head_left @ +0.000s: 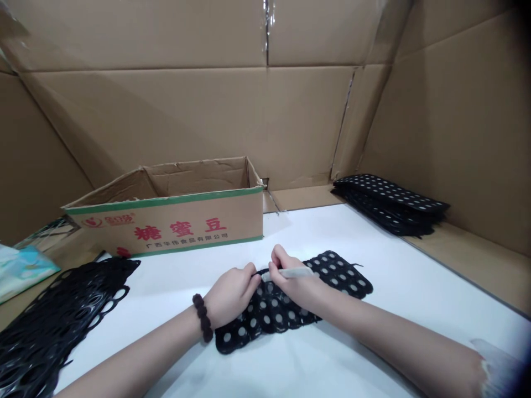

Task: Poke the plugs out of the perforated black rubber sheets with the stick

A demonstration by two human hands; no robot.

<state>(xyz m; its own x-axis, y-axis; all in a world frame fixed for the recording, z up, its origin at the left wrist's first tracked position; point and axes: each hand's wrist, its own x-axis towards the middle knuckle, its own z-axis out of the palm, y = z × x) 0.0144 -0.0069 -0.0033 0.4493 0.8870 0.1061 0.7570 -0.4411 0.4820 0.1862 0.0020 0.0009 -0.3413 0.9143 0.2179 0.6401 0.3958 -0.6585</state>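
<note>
A black sheet with rows of pale round dots (274, 318) lies at a slant on the white table in front of me. My left hand (229, 294) pinches the sheet's far edge between thumb and fingers. Close beside it, my right hand (296, 284) grips a slim whitish pen-like tool (298, 272), its near end pointing at the same edge. The tool's tip and its exact contact with the sheet are hard to make out. A dark beaded band (202, 318) circles my left wrist.
An open cardboard box (199, 218) with a green rim stands behind my left hand. Black material with ring-shaped holes (62, 315) lies at the left, near a pale blue packet (27, 271). Stacked dotted black sheets (390, 202) lie at the back right. Cardboard walls (199, 116) surround the table.
</note>
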